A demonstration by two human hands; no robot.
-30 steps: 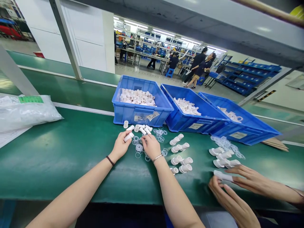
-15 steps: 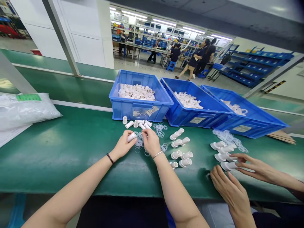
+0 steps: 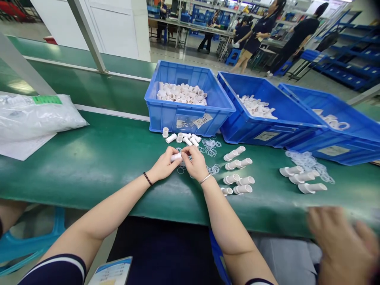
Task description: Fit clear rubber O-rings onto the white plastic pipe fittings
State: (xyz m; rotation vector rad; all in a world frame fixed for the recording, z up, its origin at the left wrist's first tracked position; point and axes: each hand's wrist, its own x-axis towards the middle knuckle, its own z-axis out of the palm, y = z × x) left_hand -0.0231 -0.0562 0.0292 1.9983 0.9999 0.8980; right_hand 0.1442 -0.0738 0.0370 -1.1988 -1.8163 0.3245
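A white tube is pinched between the fingers of the left hand and right hand, above the rings on the green surface, near the left bin.

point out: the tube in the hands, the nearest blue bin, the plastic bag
tube (image 3: 176,157): head view, bare white middle between the fingers.
blue bin (image 3: 190,118): head view, front wall by the label.
plastic bag (image 3: 35,116): head view, middle of its top face.

L hand & R hand meet fingertip-to-fingertip, both pinched.
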